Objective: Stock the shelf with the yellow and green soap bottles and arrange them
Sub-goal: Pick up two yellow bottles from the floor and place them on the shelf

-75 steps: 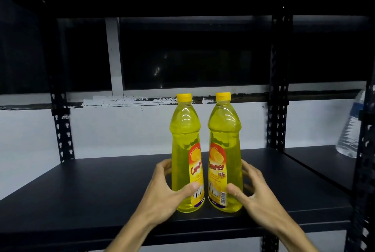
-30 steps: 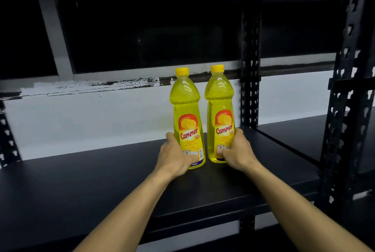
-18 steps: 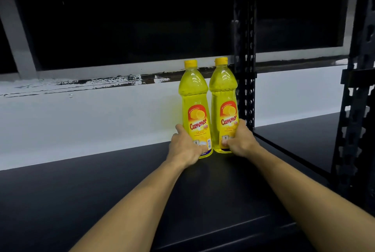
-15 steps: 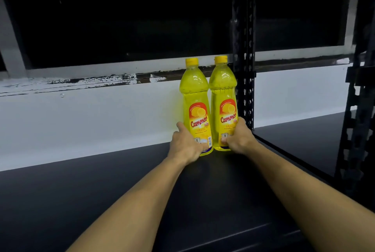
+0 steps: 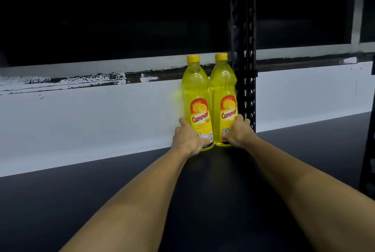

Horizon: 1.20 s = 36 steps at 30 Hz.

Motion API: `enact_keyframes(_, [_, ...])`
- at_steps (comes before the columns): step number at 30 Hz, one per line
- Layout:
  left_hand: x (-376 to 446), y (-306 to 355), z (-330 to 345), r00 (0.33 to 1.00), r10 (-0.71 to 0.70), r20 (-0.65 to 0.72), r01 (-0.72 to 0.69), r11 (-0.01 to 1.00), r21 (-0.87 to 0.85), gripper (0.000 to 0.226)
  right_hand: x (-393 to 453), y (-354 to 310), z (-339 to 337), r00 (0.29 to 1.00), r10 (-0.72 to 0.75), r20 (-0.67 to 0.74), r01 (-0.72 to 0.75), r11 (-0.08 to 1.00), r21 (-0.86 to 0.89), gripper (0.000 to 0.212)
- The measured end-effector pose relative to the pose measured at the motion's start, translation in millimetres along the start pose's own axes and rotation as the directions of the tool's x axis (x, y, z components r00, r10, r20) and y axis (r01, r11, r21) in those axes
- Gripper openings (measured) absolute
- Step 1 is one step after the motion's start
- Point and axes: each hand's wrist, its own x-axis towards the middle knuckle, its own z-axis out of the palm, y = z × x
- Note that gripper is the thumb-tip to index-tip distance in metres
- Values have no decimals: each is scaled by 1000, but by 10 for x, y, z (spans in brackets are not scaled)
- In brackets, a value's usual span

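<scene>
Yellow bottles (image 5: 196, 97) gripped low by left hand (image 5: 187, 140) and right hand (image 5: 237, 133)

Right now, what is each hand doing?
Left hand: grips the left yellow plastic soap bottle low down.
Right hand: grips the right yellow plastic soap bottle low down.

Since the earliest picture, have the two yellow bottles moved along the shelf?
Yes. The two yellow bottles have gone from the front edge to the back right corner of the shelf, against the black upright post.

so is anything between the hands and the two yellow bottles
Nothing visible: the left hand grips the left yellow plastic soap bottle and the right hand grips the right yellow plastic soap bottle.
</scene>
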Motion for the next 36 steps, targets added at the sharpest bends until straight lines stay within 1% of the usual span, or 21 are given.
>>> enact_keyframes(5, [66,6,29,1000,9,-2,-9,1000,1,89,79,21,9,1000,-21,-7,21,1000,-3,69])
enact_keyframes(18, [67,8,54,1000,-6,-20,6,1000,2,88,40,-26,41,998,11,-64,-11,1000,2,72])
enact_keyframes(24, [60,17,66,1000,-13,-17,13,1000,8,88,48,-20,48,998,20,-55,-19,1000,20,73])
enact_keyframes(29, [45,22,57,1000,-25,0,25,1000,4,90,48,-19,56,999,29,-37,-26,997,74,82])
enact_keyframes(32, [8,32,19,997,-69,45,71,997,-37,89,2,-13,65,999,41,-33,-38,995,88,84])
enact_keyframes(36, [-130,-5,-130,992,-99,77,103,993,-52,93,-136,-64,32,996,67,-57,-63,996,60,92])
